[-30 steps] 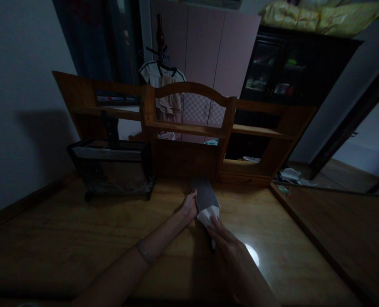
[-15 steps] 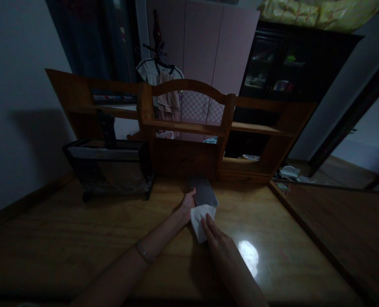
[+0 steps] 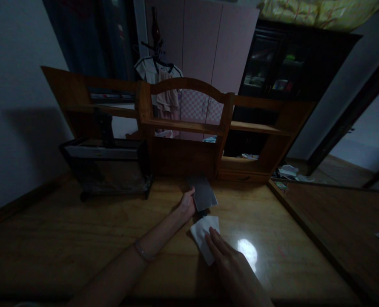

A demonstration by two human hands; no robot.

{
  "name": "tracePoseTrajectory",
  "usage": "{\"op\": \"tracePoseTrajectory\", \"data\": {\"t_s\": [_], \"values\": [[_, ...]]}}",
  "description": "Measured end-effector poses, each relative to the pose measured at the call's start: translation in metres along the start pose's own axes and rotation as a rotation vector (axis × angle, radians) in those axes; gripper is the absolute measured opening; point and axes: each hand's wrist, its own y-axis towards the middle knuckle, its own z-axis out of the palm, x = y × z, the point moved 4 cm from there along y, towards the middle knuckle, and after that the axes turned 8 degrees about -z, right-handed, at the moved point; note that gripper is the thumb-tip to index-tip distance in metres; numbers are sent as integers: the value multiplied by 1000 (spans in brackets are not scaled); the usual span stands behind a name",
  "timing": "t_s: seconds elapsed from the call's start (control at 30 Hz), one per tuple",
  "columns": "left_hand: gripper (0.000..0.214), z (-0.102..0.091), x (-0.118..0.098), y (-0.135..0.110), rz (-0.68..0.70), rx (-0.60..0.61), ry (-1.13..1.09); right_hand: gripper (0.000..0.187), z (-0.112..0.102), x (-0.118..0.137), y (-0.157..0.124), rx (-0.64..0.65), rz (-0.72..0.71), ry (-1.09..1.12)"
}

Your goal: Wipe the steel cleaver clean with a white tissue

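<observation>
My left hand (image 3: 187,204) is closed on the left edge of a flat grey cleaver-like blade (image 3: 205,194), thumb on top. A short dark piece (image 3: 202,214) juts from the blade's near end, partly hidden; whether it is a handle is hard to make out in the dim light. Below it, my right hand (image 3: 226,251) grips a folded white tissue (image 3: 199,230), its fingers pressed together on top. The tissue lies just nearer than the dark piece, with a small gap to the blade.
A glossy wooden tabletop (image 3: 113,230) lies beneath both hands. At the left stands a black-framed holder (image 3: 113,170) with a black handle-like piece rising from it. A wooden shelf unit (image 3: 186,127) runs along the back. Farther right is a brown wooden surface (image 3: 336,230).
My right hand has drawn the tissue toward me and slightly right, off the near end of the blade, uncovering the dark piece. My left hand keeps its grip.
</observation>
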Motion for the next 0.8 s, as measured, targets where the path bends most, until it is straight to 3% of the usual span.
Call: {"op": "tracePoseTrajectory", "data": {"t_s": [0.2,0.37,0.53,0.7,0.8], "values": [[36,-3,0,2,-14,-7,7,60,-14,2,6,-210,198,271],[36,-2,-1,0,-6,-7,1,60,6,-7,20,-322,220,411],[38,-2,1,2,-23,-7,13,61,21,-20,14,-426,176,591],[35,-2,0,2,-7,-1,13,77,25,-24,11,-404,181,529],[35,-2,0,0,-15,6,19,76,24,-22,15,-391,144,353]]}}
